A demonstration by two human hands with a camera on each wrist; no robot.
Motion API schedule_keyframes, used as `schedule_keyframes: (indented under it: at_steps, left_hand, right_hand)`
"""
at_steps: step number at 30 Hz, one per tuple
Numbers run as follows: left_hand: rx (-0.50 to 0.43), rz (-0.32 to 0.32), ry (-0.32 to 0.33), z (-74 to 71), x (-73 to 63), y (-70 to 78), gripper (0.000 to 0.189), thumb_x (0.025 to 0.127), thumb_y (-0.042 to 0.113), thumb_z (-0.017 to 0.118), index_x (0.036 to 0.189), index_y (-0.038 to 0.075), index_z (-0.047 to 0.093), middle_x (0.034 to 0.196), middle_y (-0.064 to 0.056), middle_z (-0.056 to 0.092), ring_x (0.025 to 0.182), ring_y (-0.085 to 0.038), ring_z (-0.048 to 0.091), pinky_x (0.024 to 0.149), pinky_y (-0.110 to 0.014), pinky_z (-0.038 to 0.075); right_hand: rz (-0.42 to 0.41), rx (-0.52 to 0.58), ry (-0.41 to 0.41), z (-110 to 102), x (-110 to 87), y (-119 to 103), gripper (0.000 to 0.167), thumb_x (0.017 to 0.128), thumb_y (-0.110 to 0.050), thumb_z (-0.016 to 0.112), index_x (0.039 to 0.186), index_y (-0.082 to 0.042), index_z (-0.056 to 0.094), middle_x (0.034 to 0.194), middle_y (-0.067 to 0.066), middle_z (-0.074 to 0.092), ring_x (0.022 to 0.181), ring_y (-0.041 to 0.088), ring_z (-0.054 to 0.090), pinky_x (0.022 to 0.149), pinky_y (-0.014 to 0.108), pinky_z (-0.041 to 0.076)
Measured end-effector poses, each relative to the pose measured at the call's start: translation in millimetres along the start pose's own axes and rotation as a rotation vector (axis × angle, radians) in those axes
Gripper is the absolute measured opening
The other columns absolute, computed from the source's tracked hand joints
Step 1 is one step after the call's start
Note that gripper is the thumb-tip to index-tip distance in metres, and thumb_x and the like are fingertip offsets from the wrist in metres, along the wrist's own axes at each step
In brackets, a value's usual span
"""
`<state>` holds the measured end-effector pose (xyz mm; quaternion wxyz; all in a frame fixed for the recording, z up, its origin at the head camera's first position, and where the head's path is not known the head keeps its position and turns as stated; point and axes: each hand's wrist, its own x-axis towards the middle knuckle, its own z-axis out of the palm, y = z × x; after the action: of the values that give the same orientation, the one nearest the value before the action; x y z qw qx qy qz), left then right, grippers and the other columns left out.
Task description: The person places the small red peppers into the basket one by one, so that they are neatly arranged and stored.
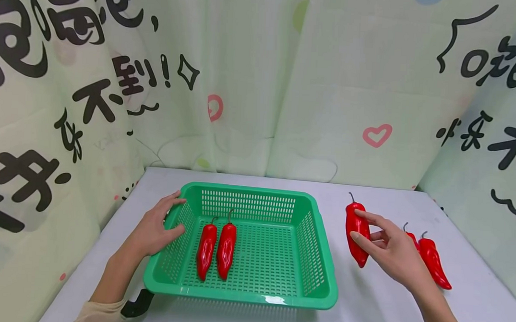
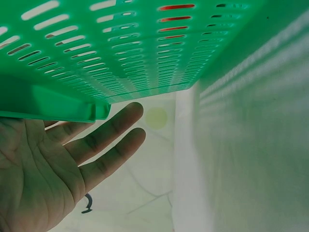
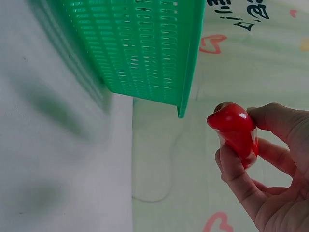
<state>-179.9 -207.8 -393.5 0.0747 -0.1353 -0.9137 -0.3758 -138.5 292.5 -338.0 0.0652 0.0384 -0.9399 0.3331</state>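
Head view shows five red peppers and one green basket on the surface: two peppers lie in the basket's left half, two lie near the surface's right edge, one partly hidden, and I hold the fifth pepper. My right hand pinches it, stem up, between thumb and fingers, raised off the surface right of the basket. My left hand is spread at the basket's left rim, fingers extended, forearm angled up from the front.
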Motion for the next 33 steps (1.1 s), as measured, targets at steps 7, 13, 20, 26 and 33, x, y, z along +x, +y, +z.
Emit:
schedule_keyframes:
  at_steps: [7,13,20,26,33]
  left_hand:
    - [-0.002,0.011,0.005,-1.5,1.3,-0.4,0.058,0.090,0.016,0.061,0.145,0.002,0.050,0.163,-0.019,0.033,0.126,-0.045,0.054,0.092,-0.057,0.052]
    - [-0.001,0.010,0.003,0.1,2.2,-1.1,0.058,0.089,0.016,0.061,0.145,0.002,0.050,0.163,-0.019,0.033,0.126,-0.045,0.054,0.093,-0.058,0.051]
    - [-0.002,-0.003,0.001,0.2,1.5,-1.5,0.058,0.089,0.015,0.061,0.145,0.003,0.050,0.163,-0.018,0.033,0.127,-0.044,0.053,0.093,-0.057,0.051]
    - [-0.001,-0.007,-0.002,0.2,1.2,-0.8,0.058,0.090,0.015,0.061,0.145,0.003,0.050,0.163,-0.018,0.033,0.126,-0.044,0.055,0.093,-0.057,0.051]
    - [0.001,-0.008,-0.004,-0.5,0.4,-0.3,0.058,0.090,0.016,0.061,0.145,0.004,0.050,0.164,-0.017,0.032,0.123,-0.042,0.056,0.091,-0.055,0.051]
  right_hand:
    - [-0.041,0.033,0.013,0.0,0.2,-13.2,0.070,0.092,-0.031,0.076,0.151,-0.008,0.047,0.128,0.024,0.059,0.103,0.037,0.064,0.062,0.029,0.057]
    - [-0.082,0.063,0.017,3.2,0.6,-21.1,0.067,0.093,-0.028,0.075,0.151,-0.009,0.049,0.132,0.023,0.058,0.103,0.037,0.064,0.062,0.028,0.057]
    - [-0.087,0.093,0.006,7.5,0.8,-33.7,0.068,0.092,-0.029,0.076,0.151,-0.012,0.048,0.136,0.022,0.056,0.103,0.037,0.066,0.065,0.032,0.060]
    - [-0.101,0.127,0.002,13.4,0.2,-44.2,0.066,0.092,-0.029,0.076,0.151,-0.014,0.050,0.138,0.020,0.056,0.102,0.035,0.068,0.067,0.033,0.060]
    - [-0.148,0.161,-0.007,20.9,1.7,-55.4,0.065,0.092,-0.026,0.077,0.150,-0.014,0.051,0.141,0.020,0.055,0.102,0.034,0.068,0.068,0.035,0.062]
